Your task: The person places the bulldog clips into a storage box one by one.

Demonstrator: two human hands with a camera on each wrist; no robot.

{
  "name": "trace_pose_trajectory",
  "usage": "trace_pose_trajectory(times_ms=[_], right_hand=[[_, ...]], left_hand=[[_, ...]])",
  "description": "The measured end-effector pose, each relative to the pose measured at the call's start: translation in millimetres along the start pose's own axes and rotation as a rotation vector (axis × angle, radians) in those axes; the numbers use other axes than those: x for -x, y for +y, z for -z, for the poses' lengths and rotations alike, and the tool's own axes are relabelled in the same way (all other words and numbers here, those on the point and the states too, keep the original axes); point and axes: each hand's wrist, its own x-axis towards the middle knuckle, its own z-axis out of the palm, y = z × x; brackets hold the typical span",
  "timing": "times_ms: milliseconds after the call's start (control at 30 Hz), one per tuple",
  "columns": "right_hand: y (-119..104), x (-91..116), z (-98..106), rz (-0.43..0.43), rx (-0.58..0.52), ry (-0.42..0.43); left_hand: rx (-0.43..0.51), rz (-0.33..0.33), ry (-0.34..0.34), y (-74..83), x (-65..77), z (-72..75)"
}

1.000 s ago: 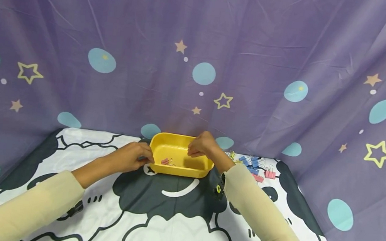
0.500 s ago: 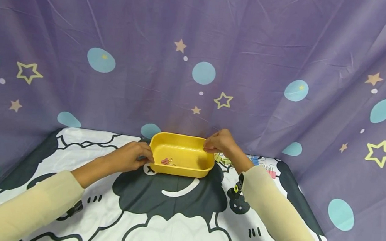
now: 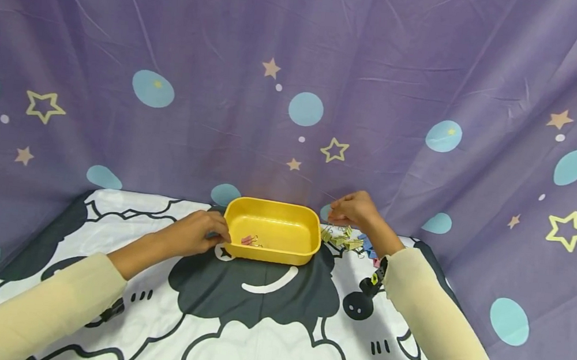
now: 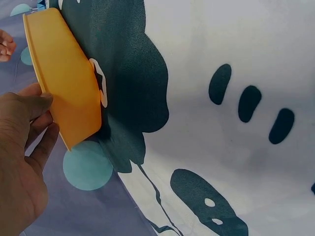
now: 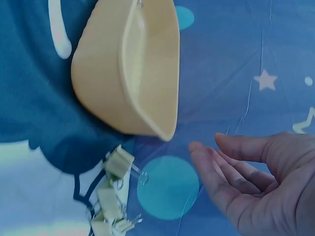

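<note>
My left hand [image 3: 193,233] pinches the left front corner of a yellow plastic tray [image 3: 266,255]; in the left wrist view the thumb and fingers [image 4: 44,101] hold the rim of the tray [image 4: 71,73]. A pink binder clip [image 3: 248,240] lies inside, near the front left. My right hand [image 3: 356,208] hovers beyond the tray's right end, above a group of yellow binder clips [image 3: 350,244]. Seen from the right wrist, that hand [image 5: 261,182] has loosely bent fingers, thumb apart from the fingertips, and nothing between them. Below lie yellow clips [image 5: 118,162] on the cloth.
Blue binder clips [image 3: 368,245] and a pink clip [image 3: 377,263] lie right of the yellow ones, partly hidden by my right arm. A white cloth [image 3: 230,354] with dark cartoon shapes covers the table. A purple curtain [image 3: 193,136] hangs behind the tray.
My right hand has moved from over the tray rightward, past its right end, to above the yellow clips. My left hand, the tray and the pink clip inside have stayed put.
</note>
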Motion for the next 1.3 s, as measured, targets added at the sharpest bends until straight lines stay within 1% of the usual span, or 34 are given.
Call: trace_pose_trajectory(times_ms=[200, 400, 567, 700, 900, 967, 1100, 1200, 1300], right_hand=[[18, -1, 16, -0.022, 0.025, 0.035], [34, 0, 36, -0.038, 0.055, 0.028], [42, 5, 48, -0.051, 0.072, 0.03], [50, 11, 57, -0.061, 0.071, 0.045], [64, 17, 74, -0.057, 0.047, 0.051], [68, 18, 79, -0.056, 0.067, 0.049], [76, 21, 86, -0.086, 0.116, 0.09], [84, 24, 90, -0.099, 0.132, 0.119], [91, 26, 95, -0.082, 0.18, 0.138]], left_hand=[[0.012, 0.01, -0.002, 0.9, 1.6, -1.7], [0.01, -0.001, -0.012, 1.4, 0.8, -1.3], [0.01, -0.002, -0.018, 0.5, 1.1, -3.0], [0.014, 0.001, -0.017, 0.8, 1.8, -4.1], [0.004, -0.001, -0.02, 3.4, 0.3, -0.1], [0.002, -0.003, -0.019, 3.2, 0.0, 1.2], [-0.002, -0.01, -0.014, 3.0, -0.1, 2.7], [-0.007, -0.009, -0.015, 3.8, -0.5, 3.9], [-0.01, -0.005, -0.019, 4.7, -0.6, 5.1]])
